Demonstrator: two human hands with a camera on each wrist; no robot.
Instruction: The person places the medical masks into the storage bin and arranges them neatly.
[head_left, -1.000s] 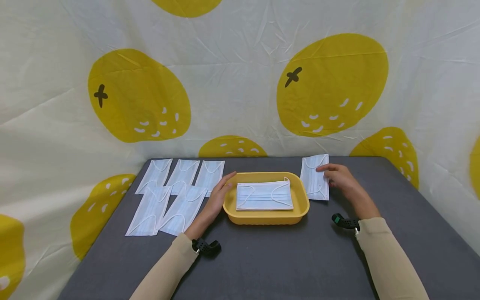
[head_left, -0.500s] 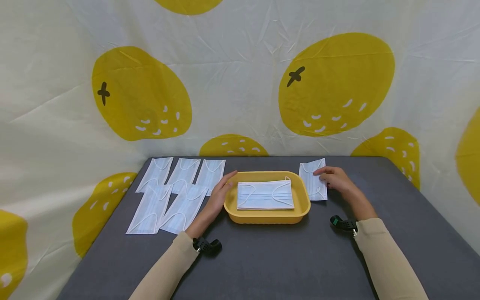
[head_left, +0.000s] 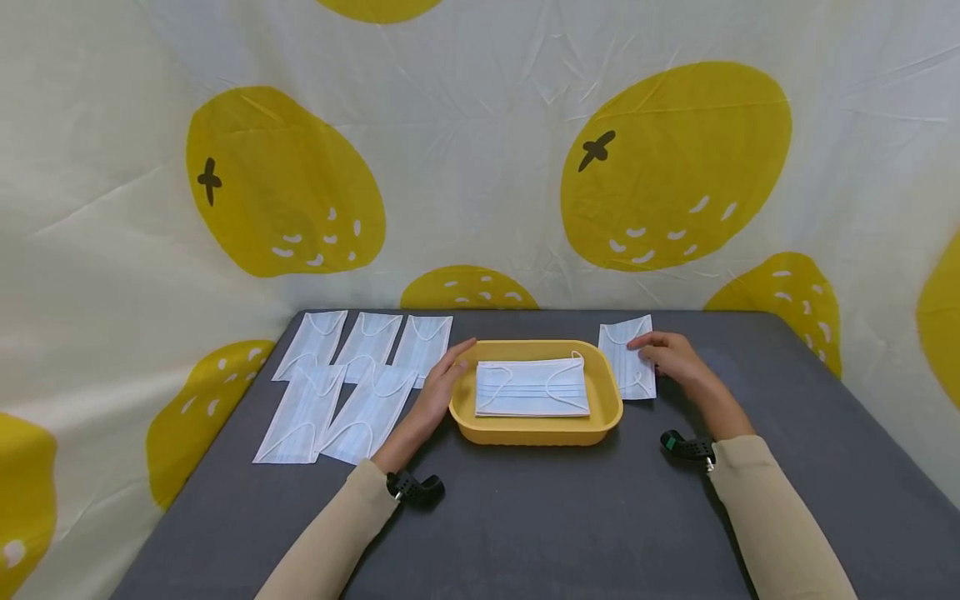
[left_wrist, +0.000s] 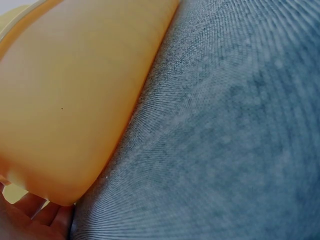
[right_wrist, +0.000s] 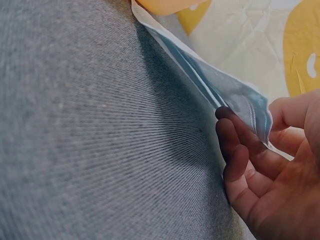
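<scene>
1. Mask [head_left: 628,357] at tray's [head_left: 609,414] three o'clock, slid closer since a second ago.
2. Right hand [head_left: 671,358] pinches its edge, lifting.
3. Left hand [head_left: 438,386], fingers straight, steadies tray at nine o'clock.

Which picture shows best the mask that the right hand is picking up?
The head view: the whole mask lies beside the yellow tray, with the right hand on its edge. The right wrist view shows only its lifted edge, pinched by fingers. The left wrist view misses it.
</scene>
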